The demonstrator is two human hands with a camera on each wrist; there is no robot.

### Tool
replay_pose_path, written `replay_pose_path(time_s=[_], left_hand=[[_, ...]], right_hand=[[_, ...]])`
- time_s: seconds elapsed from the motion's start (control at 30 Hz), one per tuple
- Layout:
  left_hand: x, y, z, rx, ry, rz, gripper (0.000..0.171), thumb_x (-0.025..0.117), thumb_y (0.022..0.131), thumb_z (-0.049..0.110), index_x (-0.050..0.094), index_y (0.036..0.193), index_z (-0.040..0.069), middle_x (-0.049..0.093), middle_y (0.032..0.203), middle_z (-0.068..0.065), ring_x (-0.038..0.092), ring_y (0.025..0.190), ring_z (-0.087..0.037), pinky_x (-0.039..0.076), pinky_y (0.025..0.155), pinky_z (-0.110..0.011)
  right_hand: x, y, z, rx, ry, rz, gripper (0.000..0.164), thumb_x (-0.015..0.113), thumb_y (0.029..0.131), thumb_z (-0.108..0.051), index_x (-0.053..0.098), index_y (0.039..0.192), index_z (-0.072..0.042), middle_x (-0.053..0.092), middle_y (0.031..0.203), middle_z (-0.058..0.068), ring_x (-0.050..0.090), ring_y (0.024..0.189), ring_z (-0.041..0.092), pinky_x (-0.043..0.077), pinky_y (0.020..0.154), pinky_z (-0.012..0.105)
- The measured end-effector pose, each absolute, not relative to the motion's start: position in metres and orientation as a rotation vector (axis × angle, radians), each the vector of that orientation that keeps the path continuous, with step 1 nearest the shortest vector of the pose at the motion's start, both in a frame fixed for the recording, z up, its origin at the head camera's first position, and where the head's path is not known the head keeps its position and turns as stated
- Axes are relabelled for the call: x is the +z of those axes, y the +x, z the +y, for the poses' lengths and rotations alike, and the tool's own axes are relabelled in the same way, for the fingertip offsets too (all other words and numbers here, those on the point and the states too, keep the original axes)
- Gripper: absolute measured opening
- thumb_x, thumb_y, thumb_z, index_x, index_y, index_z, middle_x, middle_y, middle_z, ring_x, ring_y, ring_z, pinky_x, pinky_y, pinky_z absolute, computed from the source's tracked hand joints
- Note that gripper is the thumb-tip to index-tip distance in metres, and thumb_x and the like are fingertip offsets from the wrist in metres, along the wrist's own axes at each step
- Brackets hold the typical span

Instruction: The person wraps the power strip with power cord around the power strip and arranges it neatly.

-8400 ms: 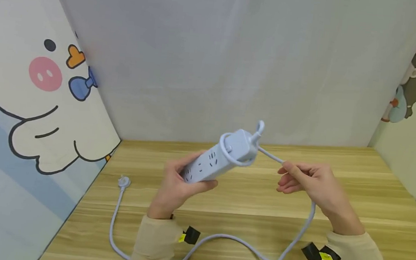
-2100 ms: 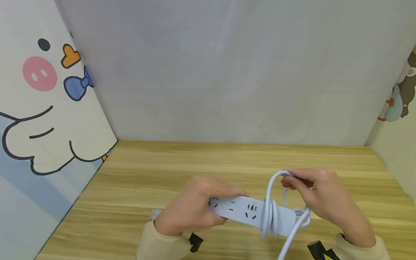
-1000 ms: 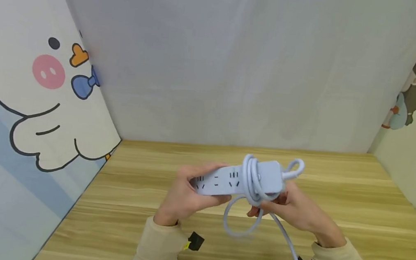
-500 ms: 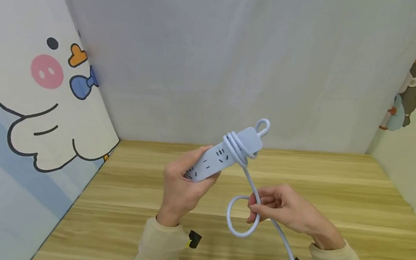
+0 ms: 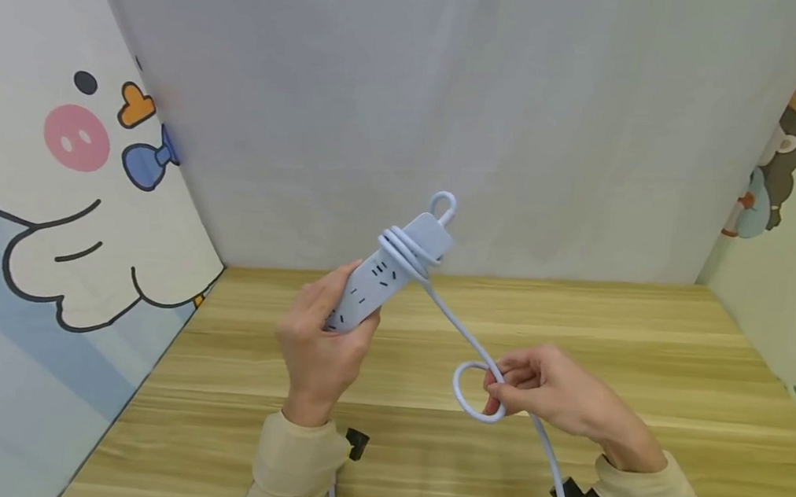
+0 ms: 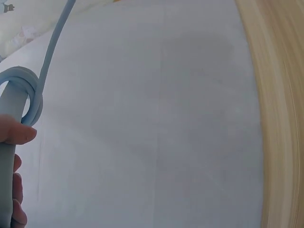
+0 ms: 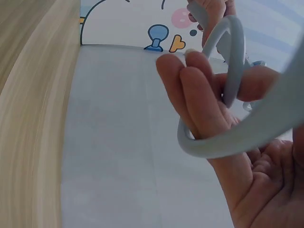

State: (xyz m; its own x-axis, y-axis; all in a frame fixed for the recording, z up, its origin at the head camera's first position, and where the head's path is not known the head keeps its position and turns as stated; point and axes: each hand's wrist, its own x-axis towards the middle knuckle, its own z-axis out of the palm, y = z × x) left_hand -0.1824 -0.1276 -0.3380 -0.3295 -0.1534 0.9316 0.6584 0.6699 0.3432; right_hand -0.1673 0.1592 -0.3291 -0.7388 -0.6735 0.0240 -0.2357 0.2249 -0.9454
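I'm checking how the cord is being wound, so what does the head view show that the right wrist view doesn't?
Only the head view shows the whole power strip gripped by the left hand, the coils wound near its far end, and the wooden table. Only the right wrist view shows up close how the cord loops around the right hand's fingers. Both show the right hand pinching that loop.

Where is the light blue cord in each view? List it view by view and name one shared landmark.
Head: the cord runs from the power strip down to the right hand.
Left wrist: wrapped at far left.
Right wrist: looped round fingers, right.
Shared landmark: grey back wall.
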Motion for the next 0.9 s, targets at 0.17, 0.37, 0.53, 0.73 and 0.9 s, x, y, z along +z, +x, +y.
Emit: replay_pose_path(time_s=[0.17, 0.37, 0.53, 0.73, 0.9], left_hand=[[-0.337, -0.183, -0.128, -0.798, -0.386, -1.719, 0.049, 0.079, 0.066, -0.002, 0.076, 0.115, 0.007, 0.077, 0.107, -0.011, 0.070, 0.082, -0.030, 0.056, 0.070, -0.044], [-0.337, -0.183, -0.128, -0.739, -0.341, -1.714, 0.051, 0.079, 0.065, -0.001, 0.076, 0.115, 0.008, 0.078, 0.107, -0.010, 0.070, 0.080, -0.031, 0.057, 0.070, -0.044], [-0.339, -0.184, -0.128, -0.655, -0.286, -1.705, 0.050, 0.079, 0.066, -0.001, 0.075, 0.115, 0.009, 0.078, 0.107, -0.008, 0.068, 0.076, -0.032, 0.058, 0.067, -0.045], [-0.339, -0.183, -0.131, -0.641, -0.279, -1.717, 0.050, 0.079, 0.066, -0.001, 0.075, 0.115, 0.010, 0.078, 0.108, -0.008, 0.068, 0.074, -0.032, 0.058, 0.067, -0.045], [-0.334, -0.181, -0.134, -0.626, -0.291, -1.694, 0.050, 0.079, 0.067, -0.001, 0.075, 0.115, 0.010, 0.078, 0.106, -0.009, 0.067, 0.073, -0.032, 0.058, 0.066, -0.045]], right_hand=[[-0.324, -0.169, 0.165, -1.540, -0.744, 2.207, 0.021, 0.056, 0.098, -0.002, 0.062, 0.109, 0.015, 0.076, 0.097, 0.015, 0.073, 0.089, 0.011, 0.059, 0.082, 0.027], [-0.321, -0.166, 0.170, -1.480, -0.744, 2.270, 0.018, 0.058, 0.096, -0.002, 0.065, 0.107, 0.012, 0.076, 0.097, 0.016, 0.074, 0.089, 0.014, 0.059, 0.080, 0.026], [-0.321, -0.165, 0.170, -1.437, -0.744, 2.297, 0.017, 0.058, 0.095, -0.001, 0.065, 0.105, 0.011, 0.076, 0.096, 0.013, 0.074, 0.087, 0.013, 0.059, 0.078, 0.026], [-0.317, -0.163, 0.178, -1.435, -0.738, 2.333, 0.016, 0.057, 0.095, -0.001, 0.066, 0.105, 0.008, 0.076, 0.097, 0.011, 0.072, 0.087, 0.007, 0.058, 0.077, 0.025], [-0.316, -0.164, 0.183, -1.498, -0.833, 2.276, 0.018, 0.058, 0.098, -0.003, 0.066, 0.110, 0.009, 0.076, 0.105, 0.018, 0.073, 0.095, 0.006, 0.059, 0.080, 0.026]])
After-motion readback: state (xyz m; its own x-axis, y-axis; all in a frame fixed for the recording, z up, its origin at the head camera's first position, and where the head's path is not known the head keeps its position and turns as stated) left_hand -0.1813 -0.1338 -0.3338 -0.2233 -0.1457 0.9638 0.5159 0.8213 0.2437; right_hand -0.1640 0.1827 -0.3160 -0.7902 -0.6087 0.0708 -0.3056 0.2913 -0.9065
